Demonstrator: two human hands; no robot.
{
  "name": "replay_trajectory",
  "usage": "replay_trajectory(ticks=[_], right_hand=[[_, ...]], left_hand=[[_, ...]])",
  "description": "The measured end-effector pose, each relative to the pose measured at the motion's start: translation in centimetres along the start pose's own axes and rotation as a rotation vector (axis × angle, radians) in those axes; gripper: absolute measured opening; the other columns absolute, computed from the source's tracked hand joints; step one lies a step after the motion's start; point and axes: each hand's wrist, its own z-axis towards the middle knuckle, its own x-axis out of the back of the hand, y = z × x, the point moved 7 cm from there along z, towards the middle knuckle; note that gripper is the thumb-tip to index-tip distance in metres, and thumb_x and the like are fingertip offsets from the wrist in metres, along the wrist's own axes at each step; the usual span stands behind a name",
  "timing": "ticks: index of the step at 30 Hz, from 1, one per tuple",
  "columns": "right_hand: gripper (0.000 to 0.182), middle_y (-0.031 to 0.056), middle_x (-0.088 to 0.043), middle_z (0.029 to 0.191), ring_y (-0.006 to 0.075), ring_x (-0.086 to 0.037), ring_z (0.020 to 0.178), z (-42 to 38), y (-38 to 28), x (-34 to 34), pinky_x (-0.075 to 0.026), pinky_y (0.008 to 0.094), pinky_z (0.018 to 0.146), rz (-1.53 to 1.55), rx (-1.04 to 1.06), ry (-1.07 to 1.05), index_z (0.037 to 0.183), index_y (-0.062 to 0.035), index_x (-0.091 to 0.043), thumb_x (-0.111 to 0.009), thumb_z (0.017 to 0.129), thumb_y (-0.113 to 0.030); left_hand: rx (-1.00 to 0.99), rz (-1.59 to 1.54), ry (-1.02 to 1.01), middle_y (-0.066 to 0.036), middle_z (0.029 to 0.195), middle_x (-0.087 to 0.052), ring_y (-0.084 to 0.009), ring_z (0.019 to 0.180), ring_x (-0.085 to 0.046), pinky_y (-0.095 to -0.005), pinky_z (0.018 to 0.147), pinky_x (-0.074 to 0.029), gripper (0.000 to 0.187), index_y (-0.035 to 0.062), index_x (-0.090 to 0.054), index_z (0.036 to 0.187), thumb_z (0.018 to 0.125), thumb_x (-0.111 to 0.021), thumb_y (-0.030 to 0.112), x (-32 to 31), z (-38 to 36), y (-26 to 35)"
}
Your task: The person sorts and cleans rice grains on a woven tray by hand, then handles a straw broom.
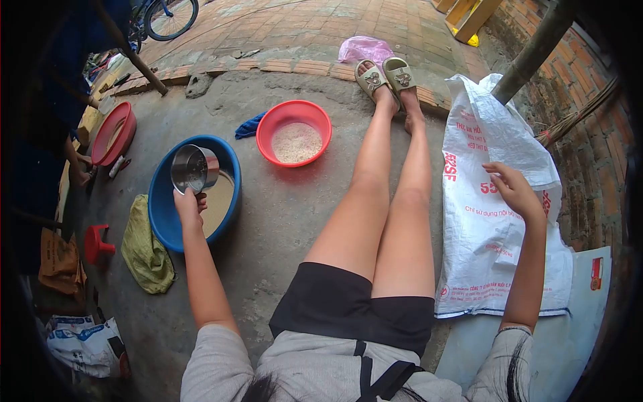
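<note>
My left hand (191, 206) grips a shiny metal pot (195, 167) by its near side, tilted so that its inside faces me. The pot hangs over the blue basin (229, 151), which holds a pale tan substance (219, 204). Only a few specks show inside the pot. Out to the right, my right hand (514, 187) is held above a white printed sack (469, 231), its fingers apart and nothing in them. Between my legs and the blue basin stands a red basin (266, 136) containing whitish grains (297, 143).
A blue cloth (249, 126) touches the red basin. Left are a green sack (145, 248), a red stool (98, 244) and another red basin (115, 136), near a person's hand (82, 164). A pole (536, 50) leans at the right by the brick wall (589, 94).
</note>
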Motion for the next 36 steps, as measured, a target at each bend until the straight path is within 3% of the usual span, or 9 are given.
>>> replay_trajectory(ticks=[6,10,13,15,18,22,24,31,36], right_hand=[[0.025,0.0136,-0.062,0.106,0.0261,-0.06,0.094,5.8,-1.5,-9.9,-0.045,0.0334,0.083,0.0,0.232,-0.078,0.11,-0.0025,-0.058,-0.05,0.089,-0.013],[0.023,0.0162,-0.062,0.104,0.0291,-0.059,0.097,6.4,-0.2,-12.1,-0.045,0.035,0.084,0.065,0.214,-0.074,0.105,0.0004,-0.059,-0.049,0.088,-0.011],[0.022,0.0186,-0.061,0.101,0.0319,-0.058,0.096,6.6,2.4,-12.9,-0.045,0.0365,0.084,0.168,0.122,-0.009,0.102,0.0021,-0.059,-0.048,0.087,-0.01],[0.022,0.0187,-0.061,0.099,0.0327,-0.058,0.094,6.9,4.7,-14.1,-0.045,0.0367,0.083,0.201,0.056,0.054,0.101,0.0022,-0.059,-0.048,0.087,-0.009],[0.022,0.0157,-0.061,0.101,0.0273,-0.058,0.091,6.2,5.9,-15.2,-0.044,0.033,0.081,0.214,-0.002,0.15,0.104,0.0021,-0.058,-0.049,0.085,-0.006],[0.027,0.0204,-0.053,0.118,0.0349,-0.051,0.111,2.9,-0.2,-11.1,-0.04,0.037,0.094,0.129,0.149,0.294,0.111,0.0004,-0.055,-0.049,0.085,-0.005],[0.029,0.0202,-0.053,0.12,0.0349,-0.049,0.113,1.1,-4.2,-6.7,-0.039,0.0376,0.095,0.082,0.263,0.364,0.113,-0.0002,-0.054,-0.05,0.085,-0.005],[0.034,0.0174,-0.05,0.124,0.0339,-0.049,0.113,-3.9,-22.8,4.1,-0.04,0.0382,0.094,-0.211,0.645,0.387,0.12,-0.0027,-0.05,-0.05,0.088,-0.012],[0.037,0.0141,-0.052,0.124,0.0308,-0.051,0.111,-5.4,-32.1,2.8,-0.041,0.0379,0.093,-0.494,0.551,-0.046,0.127,-0.0091,-0.046,-0.046,0.093,-0.023]], left_hand=[[0.288,0.31,0.095,-0.007,0.056,-0.051,-0.0097,0.037,-0.042,-0.0226,0.032,-0.033,0.024,0.0051,-0.049,0.101,0.079,-0.038,0.007,6.3,10.1,-11.1],[0.629,0.493,-0.006,-0.019,0.08,-0.063,-0.0181,0.055,-0.057,-0.0325,0.046,-0.046,0.029,0.0061,-0.05,0.108,0.08,-0.04,0.008,6.1,11.6,-16.0],[-0.295,1.115,0.651,-0.015,0.115,-0.055,-0.0324,0.102,-0.05,-0.0448,0.093,-0.035,0.04,0.006,-0.05,0.12,0.081,-0.049,0.014,-0.4,0.2,-2.6],[-0.631,0.757,0.328,-0.011,0.1,-0.059,-0.0271,0.092,-0.054,-0.0379,0.082,-0.042,0.032,0.0043,-0.054,0.113,0.082,-0.053,0.011,-6.3,-0.9,-4.0],[-0.11,-0.036,-0.415,-0.009,0.094,-0.061,-0.015,0.081,-0.059,-0.0262,0.074,-0.047,0.031,-0.001,-0.048,0.119,0.091,-0.048,0.014,-18.4,-7.1,-4.8],[-0.927,0.316,-0.682,-0.022,0.13,-0.045,-0.0322,0.121,-0.044,-0.037,0.101,-0.033,0.047,-0.0011,-0.038,0.132,0.091,-0.048,0.017,-23.9,-16.3,6.8],[-1.085,0.44,-0.878,-0.022,0.144,-0.023,-0.0362,0.132,-0.025,-0.0394,0.106,-0.025,0.057,0.003,-0.028,0.139,0.091,-0.049,0.026,-22.8,-20.9,12.7],[-1.423,0.603,-0.794,-0.011,0.148,-0.02,-0.0308,0.137,-0.015,-0.0418,0.109,-0.02,0.064,0.013,-0.022,0.143,0.09,-0.046,0.042,-11.4,-29.2,26.3],[-1.502,0.668,-0.664,-0.012,0.148,-0.021,-0.0317,0.137,-0.015,-0.0428,0.108,-0.02,0.065,0.0116,-0.024,0.142,0.09,-0.044,0.045,-3.5,-33.0,28.5]])
